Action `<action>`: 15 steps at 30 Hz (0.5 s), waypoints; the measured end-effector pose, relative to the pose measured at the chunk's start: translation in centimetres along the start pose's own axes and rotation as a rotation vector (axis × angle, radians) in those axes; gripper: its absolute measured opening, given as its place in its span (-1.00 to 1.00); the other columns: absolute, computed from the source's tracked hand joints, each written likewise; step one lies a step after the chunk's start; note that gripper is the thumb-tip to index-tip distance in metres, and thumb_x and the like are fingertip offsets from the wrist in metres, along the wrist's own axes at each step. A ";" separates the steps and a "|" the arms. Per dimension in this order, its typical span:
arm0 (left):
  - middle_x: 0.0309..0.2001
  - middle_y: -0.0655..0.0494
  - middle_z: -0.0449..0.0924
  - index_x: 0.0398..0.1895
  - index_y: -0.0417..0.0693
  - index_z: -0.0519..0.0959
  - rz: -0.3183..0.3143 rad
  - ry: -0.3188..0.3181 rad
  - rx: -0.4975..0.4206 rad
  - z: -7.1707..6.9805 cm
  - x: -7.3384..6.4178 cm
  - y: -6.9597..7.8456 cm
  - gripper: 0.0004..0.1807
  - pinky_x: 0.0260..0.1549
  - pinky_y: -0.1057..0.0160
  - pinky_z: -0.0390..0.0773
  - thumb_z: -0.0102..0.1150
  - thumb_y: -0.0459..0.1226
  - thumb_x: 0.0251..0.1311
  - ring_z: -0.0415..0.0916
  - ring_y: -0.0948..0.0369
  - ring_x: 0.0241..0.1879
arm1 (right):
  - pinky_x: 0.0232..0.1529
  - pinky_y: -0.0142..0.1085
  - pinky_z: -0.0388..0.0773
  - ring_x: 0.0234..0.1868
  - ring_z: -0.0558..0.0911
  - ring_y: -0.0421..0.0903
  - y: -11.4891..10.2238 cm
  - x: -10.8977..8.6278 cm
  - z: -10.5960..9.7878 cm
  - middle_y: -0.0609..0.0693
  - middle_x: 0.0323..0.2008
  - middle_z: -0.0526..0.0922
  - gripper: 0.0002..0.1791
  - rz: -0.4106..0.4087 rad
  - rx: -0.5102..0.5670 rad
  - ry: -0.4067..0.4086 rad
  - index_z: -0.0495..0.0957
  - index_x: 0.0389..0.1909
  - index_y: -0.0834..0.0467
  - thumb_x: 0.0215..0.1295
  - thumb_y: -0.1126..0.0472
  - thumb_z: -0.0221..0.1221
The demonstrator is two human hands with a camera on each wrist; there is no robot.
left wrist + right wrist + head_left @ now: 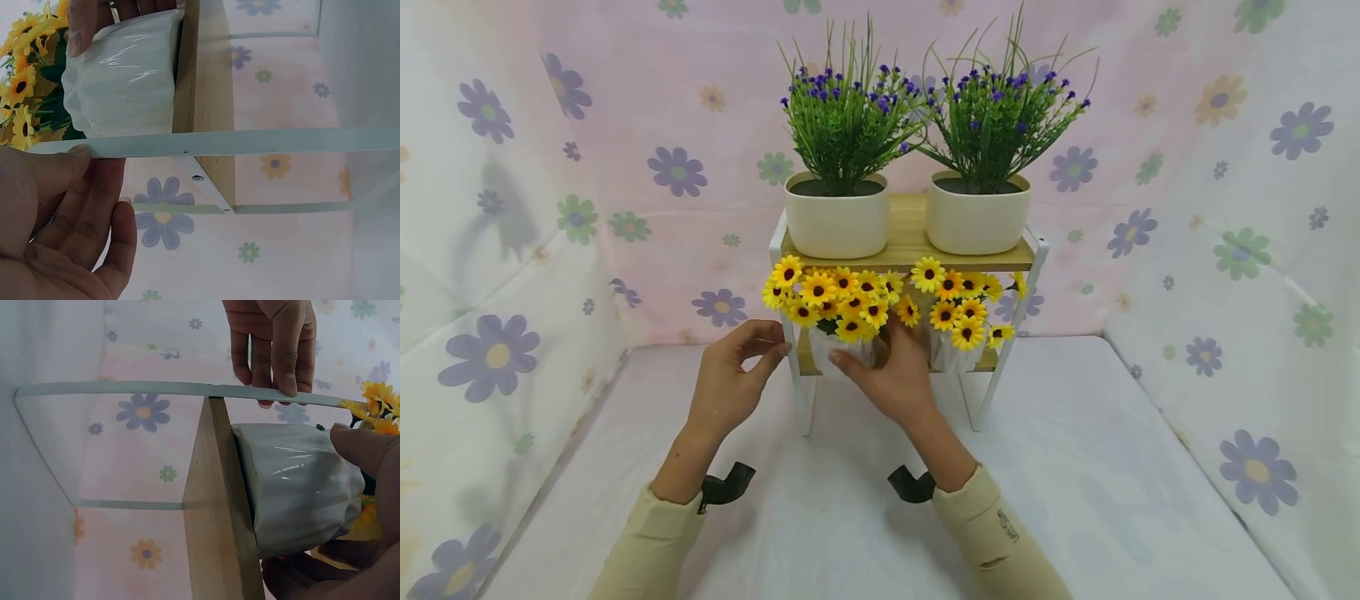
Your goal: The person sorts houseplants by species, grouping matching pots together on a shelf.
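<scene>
My right hand (898, 371) grips a white ribbed pot (300, 487) of yellow flowers (842, 304), thumb on its near side and fingers round the other. This pot stands at the left of the lower board (215, 506) of a small two-tier stand. Its glossy base lies against the board in both wrist views. My left hand (730, 379) pinches the stand's white left leg (150, 145) between thumb and fingers, beside that pot. A second white pot (951, 354) with yellow flowers (966, 304) stands on the same board, close to the right hand.
Two cream pots (837, 221) (977, 218) of grass with purple flowers stand on the stand's wooden top board (907, 221). Flower-printed cloth (677, 171) encloses the back and sides. A white cloth (820, 517) covers the table.
</scene>
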State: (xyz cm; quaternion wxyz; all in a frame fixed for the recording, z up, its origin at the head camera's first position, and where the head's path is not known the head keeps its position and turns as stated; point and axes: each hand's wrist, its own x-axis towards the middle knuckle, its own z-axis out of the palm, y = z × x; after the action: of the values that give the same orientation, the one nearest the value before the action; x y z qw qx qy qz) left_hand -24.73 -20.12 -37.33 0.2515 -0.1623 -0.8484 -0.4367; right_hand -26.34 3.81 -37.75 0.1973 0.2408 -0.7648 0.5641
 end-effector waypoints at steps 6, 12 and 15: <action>-0.03 0.01 0.74 0.09 -0.18 0.66 -0.002 0.002 0.007 0.1 -0.1 -0.1 -0.77 0.06 0.58 0.51 0.33 -0.38 0.43 0.74 0.03 0.02 | 0.44 0.06 0.46 0.44 0.50 0.00 -0.1 -1.5 -1.3 -0.07 0.47 0.49 -0.17 0.050 -0.178 -0.038 0.36 0.55 0.01 0.32 -0.03 0.46; 0.00 -0.01 0.73 0.11 -0.18 0.65 0.011 0.001 0.008 0.0 -0.4 -0.3 -0.76 0.02 0.65 0.48 0.31 -0.41 0.43 0.74 0.03 0.01 | 0.48 0.11 0.40 0.49 0.45 0.02 -0.5 -3.6 -3.1 0.00 0.45 0.52 -0.26 -0.068 -0.265 -0.054 0.41 0.51 0.11 0.35 0.11 0.43; 0.00 -0.02 0.74 0.11 -0.18 0.64 0.033 0.005 0.019 -0.2 -0.8 -0.3 -0.76 0.01 0.65 0.48 0.30 -0.42 0.43 0.73 0.02 -0.01 | 0.37 0.11 0.52 0.42 0.53 0.02 -0.5 -4.9 -4.1 0.03 0.38 0.58 -0.31 -0.098 -0.290 -0.052 0.46 0.46 0.15 0.35 0.14 0.43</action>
State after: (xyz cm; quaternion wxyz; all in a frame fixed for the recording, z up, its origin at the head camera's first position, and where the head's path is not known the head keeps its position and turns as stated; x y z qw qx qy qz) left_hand -24.21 -20.48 -37.90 0.2621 -0.1729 -0.8491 -0.4248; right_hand -21.96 8.33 -39.00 0.2376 0.2614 -0.8305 0.4307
